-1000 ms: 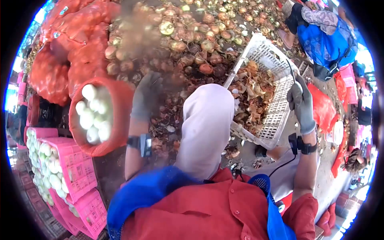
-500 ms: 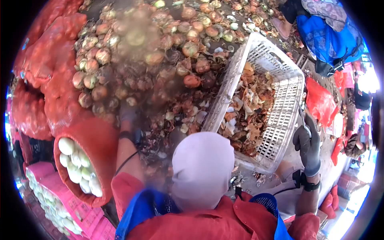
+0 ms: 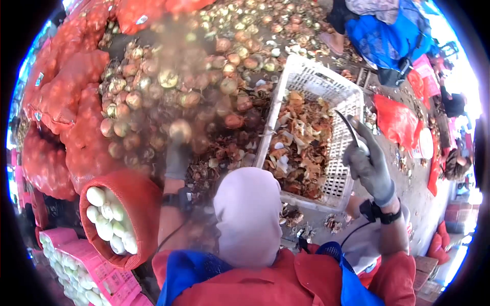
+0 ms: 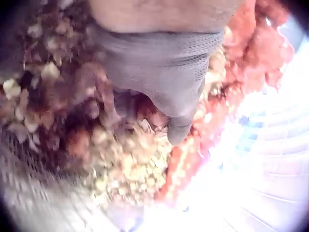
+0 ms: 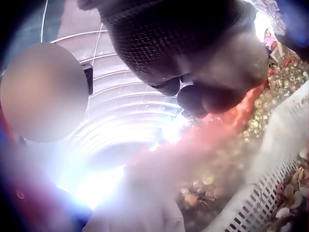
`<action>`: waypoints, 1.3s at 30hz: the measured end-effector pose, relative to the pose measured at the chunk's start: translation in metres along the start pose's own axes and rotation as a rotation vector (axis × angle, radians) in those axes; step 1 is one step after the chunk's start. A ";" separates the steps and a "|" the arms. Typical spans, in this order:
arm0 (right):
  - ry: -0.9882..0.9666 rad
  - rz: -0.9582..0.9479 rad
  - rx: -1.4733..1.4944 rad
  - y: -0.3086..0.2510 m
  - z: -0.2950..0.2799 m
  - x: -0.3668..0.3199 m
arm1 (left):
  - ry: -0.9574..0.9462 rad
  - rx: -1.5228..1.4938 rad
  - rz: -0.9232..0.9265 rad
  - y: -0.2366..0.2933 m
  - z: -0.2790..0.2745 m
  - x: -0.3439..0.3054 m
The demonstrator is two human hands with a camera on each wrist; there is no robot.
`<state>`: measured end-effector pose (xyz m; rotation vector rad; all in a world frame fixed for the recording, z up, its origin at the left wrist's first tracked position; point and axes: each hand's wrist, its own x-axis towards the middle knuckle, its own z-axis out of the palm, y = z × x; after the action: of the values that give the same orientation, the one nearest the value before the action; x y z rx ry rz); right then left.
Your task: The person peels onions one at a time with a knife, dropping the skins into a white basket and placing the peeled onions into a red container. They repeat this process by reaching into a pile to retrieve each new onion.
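My gloved left hand (image 3: 177, 160) grips an unpeeled onion (image 3: 179, 131) at the near edge of the onion pile (image 3: 138, 97). In the left wrist view, the glove (image 4: 159, 67) curls over the onion (image 4: 150, 112) and hides most of it. My gloved right hand (image 3: 371, 166) holds a small knife (image 3: 352, 130) with a thin, dark curved blade, over the right rim of a white slotted crate (image 3: 316, 69). Dry brown onion skins (image 3: 301, 148) lie in that crate. From the right wrist, the curled glove (image 5: 193, 63) shows dark, its knife hidden.
Left of my left arm stands an open red mesh sack (image 3: 135, 219) of peeled white onions. Pink crates (image 3: 109, 273) of peeled onions sit behind it. Full red sacks (image 3: 76, 127) line the left. Another person in blue (image 3: 385, 43) sits at the far right.
My left hand has reached into the pile and now has an onion in it, drawn slightly back. The right hand, with the knife, has risen and moved left to the crate's rim. The head view has shifted.
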<state>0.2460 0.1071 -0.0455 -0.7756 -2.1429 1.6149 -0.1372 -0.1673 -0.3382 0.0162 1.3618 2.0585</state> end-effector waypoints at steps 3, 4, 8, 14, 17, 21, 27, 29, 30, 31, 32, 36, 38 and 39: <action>-0.060 0.102 0.031 -0.035 0.012 -0.007 | -0.402 -0.044 0.218 0.056 0.092 -0.027; -0.036 0.105 -0.060 -0.048 0.015 -0.011 | -0.451 -0.163 0.139 0.079 0.126 -0.047; -0.050 -0.037 0.015 -0.057 0.015 -0.034 | -0.703 -0.332 -0.010 0.140 0.246 -0.137; 0.021 -0.363 -0.072 -0.058 0.000 -0.061 | -0.526 0.905 1.080 0.129 0.324 -0.196; 0.127 -0.302 0.100 -0.057 -0.012 -0.068 | -0.549 0.901 1.087 0.119 0.348 -0.211; 0.371 -0.479 -0.231 -0.036 -0.033 -0.060 | -0.657 1.025 1.112 0.104 0.369 -0.224; 0.008 0.014 0.326 -0.057 -0.044 -0.053 | -0.853 0.245 0.382 0.086 0.386 -0.226; -0.018 0.077 0.352 -0.057 -0.033 -0.045 | -0.777 0.038 0.377 0.077 0.387 -0.225; -0.031 0.108 0.364 -0.058 -0.027 -0.041 | -0.774 0.035 0.372 0.076 0.382 -0.219; 0.034 -0.108 0.406 -0.042 -0.015 -0.032 | -0.822 0.000 0.296 0.075 0.375 -0.211; 0.095 -0.327 0.445 -0.032 -0.006 -0.024 | -0.866 -0.037 0.222 0.072 0.367 -0.202; 0.168 -0.495 -0.032 -0.009 -0.002 -0.004 | -0.985 -0.354 -0.369 0.065 0.345 -0.202; 0.132 -0.439 -0.253 -0.022 -0.004 -0.012 | -0.955 -0.380 -0.371 0.071 0.344 -0.205; 0.203 -0.495 -0.218 -0.022 0.001 -0.012 | -0.903 -0.102 -0.089 0.069 0.339 -0.198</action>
<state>0.2501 0.0946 -0.0238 -0.3971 -2.1611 1.0227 0.1015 -0.0113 -0.0600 0.7320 0.6724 1.6878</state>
